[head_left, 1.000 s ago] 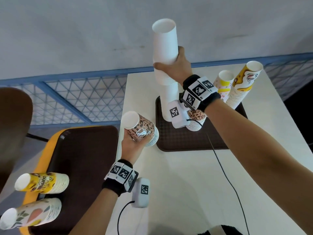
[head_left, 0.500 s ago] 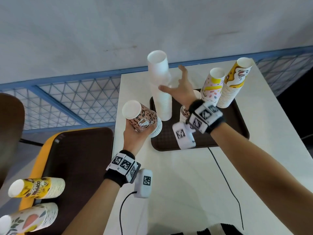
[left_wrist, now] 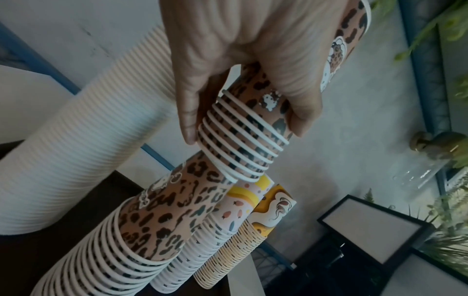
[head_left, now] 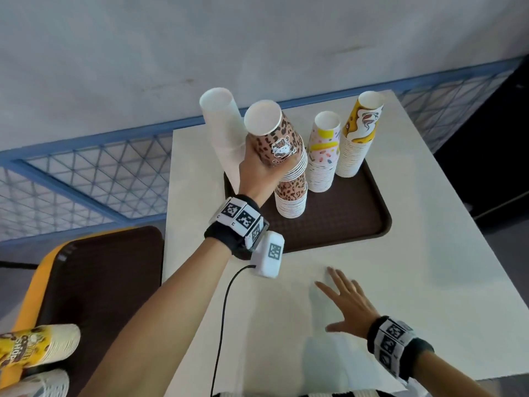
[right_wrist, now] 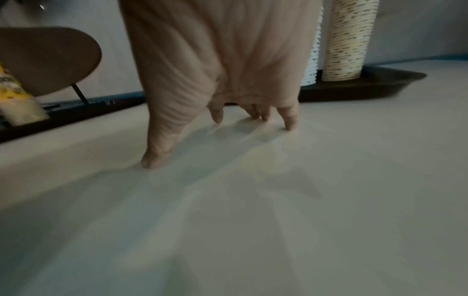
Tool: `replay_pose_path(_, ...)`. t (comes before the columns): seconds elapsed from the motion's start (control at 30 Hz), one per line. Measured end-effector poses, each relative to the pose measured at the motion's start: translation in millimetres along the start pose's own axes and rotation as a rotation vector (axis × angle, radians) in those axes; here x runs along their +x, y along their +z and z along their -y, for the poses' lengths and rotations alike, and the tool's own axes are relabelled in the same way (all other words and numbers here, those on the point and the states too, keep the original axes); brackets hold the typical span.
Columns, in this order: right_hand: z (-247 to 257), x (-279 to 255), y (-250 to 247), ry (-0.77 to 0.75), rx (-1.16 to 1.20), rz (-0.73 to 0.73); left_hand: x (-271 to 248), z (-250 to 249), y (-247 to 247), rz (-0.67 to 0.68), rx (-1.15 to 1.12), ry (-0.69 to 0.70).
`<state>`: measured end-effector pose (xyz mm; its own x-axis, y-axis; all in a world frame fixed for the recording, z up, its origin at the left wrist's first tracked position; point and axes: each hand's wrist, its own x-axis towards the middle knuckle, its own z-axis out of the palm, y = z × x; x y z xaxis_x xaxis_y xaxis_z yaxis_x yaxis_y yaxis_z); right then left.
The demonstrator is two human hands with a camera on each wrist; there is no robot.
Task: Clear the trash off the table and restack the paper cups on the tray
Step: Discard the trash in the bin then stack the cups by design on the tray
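Note:
My left hand (head_left: 264, 170) (left_wrist: 243, 84) grips a short stack of leopard-print cups (head_left: 276, 138) (left_wrist: 243, 136), upside down, set onto the top of the leopard-print stack (head_left: 290, 200) (left_wrist: 152, 226) standing on the brown tray (head_left: 343, 222). On the same tray stand a tall white stack (head_left: 223, 130) (left_wrist: 83, 144), a confetti-print stack (head_left: 323, 156) (left_wrist: 228, 216) and a yellow stack (head_left: 357, 136) (left_wrist: 268, 212). My right hand (head_left: 342, 303) (right_wrist: 215, 100) is spread flat over the white table (head_left: 429, 282), fingers straight, holding nothing.
On the left, a yellow chair carries a second brown tray (head_left: 94, 282) with two cup stacks lying on their sides, one yellow (head_left: 37, 351), one pale (head_left: 40, 385). A blue mesh fence (head_left: 86, 179) runs behind the table. A black cable (head_left: 223, 319) trails from my left wrist.
My left hand carried its leopard cups from beside the table edge onto the leopard stack on the tray. My right hand let go of the white stack and drew back to the near table.

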<state>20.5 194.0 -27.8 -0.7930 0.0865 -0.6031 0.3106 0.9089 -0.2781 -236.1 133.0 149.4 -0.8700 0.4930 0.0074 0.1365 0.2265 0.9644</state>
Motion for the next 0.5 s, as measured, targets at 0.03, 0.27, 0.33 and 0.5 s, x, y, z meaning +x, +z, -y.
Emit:
replay_pose_path(0.03,-3.6,-1.9,4.6,-0.006,-0.028,0.001,3.2,0.0,5.1,0.002,0.025,-0.006)
replay_pose_path(0.27,-12.0,0.0,14.1,-0.014,-0.054,-0.020,-2.5,25.9,15.4,0.135,0.197,-0.162)
replay_pose_path(0.33,-10.8,-0.6,12.3,-0.009,-0.057,-0.018,-12.9,36.1,6.2,0.128,0.224,-0.169)
replay_pose_path(0.5,-2.1,5.6,4.7,-0.009,0.011,-0.136,-55.8,68.2,-40.2,0.056,0.236,-0.257)
